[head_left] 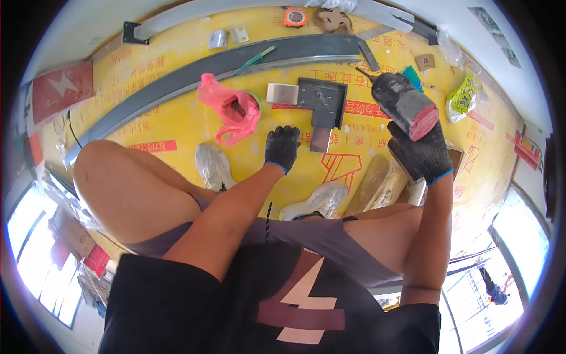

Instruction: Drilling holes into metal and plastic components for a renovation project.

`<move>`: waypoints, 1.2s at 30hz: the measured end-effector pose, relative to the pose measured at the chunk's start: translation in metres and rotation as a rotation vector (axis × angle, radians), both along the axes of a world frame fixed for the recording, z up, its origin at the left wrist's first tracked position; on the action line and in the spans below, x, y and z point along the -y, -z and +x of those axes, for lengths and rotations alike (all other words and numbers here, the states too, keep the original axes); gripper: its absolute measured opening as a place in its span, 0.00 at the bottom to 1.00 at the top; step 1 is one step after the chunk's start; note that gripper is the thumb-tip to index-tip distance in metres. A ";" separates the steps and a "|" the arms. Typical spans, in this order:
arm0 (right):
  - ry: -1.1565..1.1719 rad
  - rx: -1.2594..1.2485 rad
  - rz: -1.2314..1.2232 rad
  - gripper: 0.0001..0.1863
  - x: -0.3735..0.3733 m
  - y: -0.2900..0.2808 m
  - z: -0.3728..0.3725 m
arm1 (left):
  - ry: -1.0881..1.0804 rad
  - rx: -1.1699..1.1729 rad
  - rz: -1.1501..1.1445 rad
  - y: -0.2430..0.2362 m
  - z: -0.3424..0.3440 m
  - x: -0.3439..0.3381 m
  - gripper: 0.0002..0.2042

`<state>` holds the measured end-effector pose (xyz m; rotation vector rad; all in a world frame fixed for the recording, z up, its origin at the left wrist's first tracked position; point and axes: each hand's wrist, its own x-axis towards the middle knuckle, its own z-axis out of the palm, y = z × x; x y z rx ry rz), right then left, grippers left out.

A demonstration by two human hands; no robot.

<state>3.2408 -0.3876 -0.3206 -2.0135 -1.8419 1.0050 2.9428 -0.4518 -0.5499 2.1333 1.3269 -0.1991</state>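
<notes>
My right hand (425,154), in a black glove, grips a cordless drill (396,100) with a dark body and a red end. Its thin bit points up and left over the floor. My left hand (282,147), gloved too, is closed just above the floor between a pink plastic bag (229,109) and a dark grey L-shaped metal corner piece (325,97). Its fingers curl away from view, so whatever they may hold is hidden. Light metal inserts (283,94) stick out of the corner piece at its left and near ends. The bag is open, with small dark things inside.
A long grey metal profile (194,88) curves across beyond the bag, with a green-handled tool (255,59) on it. Farther off lie an orange tape measure (295,17) and small metal brackets (218,39). Wrapped rolls (377,183) and a yellow-green packet (461,99) are at right.
</notes>
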 end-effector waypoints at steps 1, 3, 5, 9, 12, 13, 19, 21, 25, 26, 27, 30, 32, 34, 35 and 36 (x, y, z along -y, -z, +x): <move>-0.155 0.073 0.083 0.25 0.001 0.004 0.004 | -0.005 -0.021 0.032 0.005 0.001 0.000 0.11; -0.087 0.082 0.008 0.25 0.003 0.000 0.003 | 0.052 -0.016 0.062 0.016 0.000 -0.009 0.09; -0.027 0.084 -0.074 0.24 0.009 0.002 0.005 | 0.102 -0.015 0.084 0.016 -0.004 -0.007 0.07; -0.148 0.143 0.014 0.21 0.030 0.028 0.021 | -0.093 0.162 0.027 0.009 0.004 -0.006 0.05; -0.141 0.108 0.081 0.20 0.037 0.036 0.020 | -0.295 0.381 0.129 0.001 0.025 -0.021 0.06; -0.111 0.074 0.094 0.20 0.040 0.036 0.018 | -0.372 0.500 0.227 -0.005 0.037 -0.031 0.06; -0.096 0.164 0.047 0.20 0.040 0.025 0.020 | -0.443 0.450 0.268 0.002 0.074 -0.064 0.08; -0.111 0.151 0.062 0.21 0.040 0.024 0.021 | -0.454 0.513 0.292 0.006 0.083 -0.064 0.09; -0.090 0.112 0.047 0.21 0.040 0.019 0.015 | -0.399 0.482 0.345 0.004 0.094 -0.057 0.10; -0.092 0.112 0.046 0.21 0.041 0.020 0.013 | -0.453 0.560 0.401 0.001 0.096 -0.054 0.09; -0.040 0.034 -0.012 0.22 0.044 0.020 0.014 | -0.505 0.643 0.452 -0.006 0.102 -0.049 0.09; 0.016 -0.072 -0.096 0.23 0.049 0.025 0.012 | -0.758 0.650 -0.024 -0.030 0.107 -0.031 0.08; -0.011 -0.173 -0.096 0.23 0.041 0.027 -0.004 | -0.954 0.708 -0.157 -0.007 0.093 -0.028 0.07; -0.017 -0.169 -0.150 0.23 0.051 0.037 0.000 | -1.129 0.786 -0.342 -0.016 0.097 -0.029 0.06; -0.023 -0.170 -0.199 0.23 0.056 0.040 0.002 | -1.295 0.940 -0.683 -0.020 0.096 -0.029 0.06; 0.002 -0.176 -0.219 0.23 0.054 0.031 -0.006 | -1.443 1.082 -1.033 -0.026 0.092 -0.031 0.07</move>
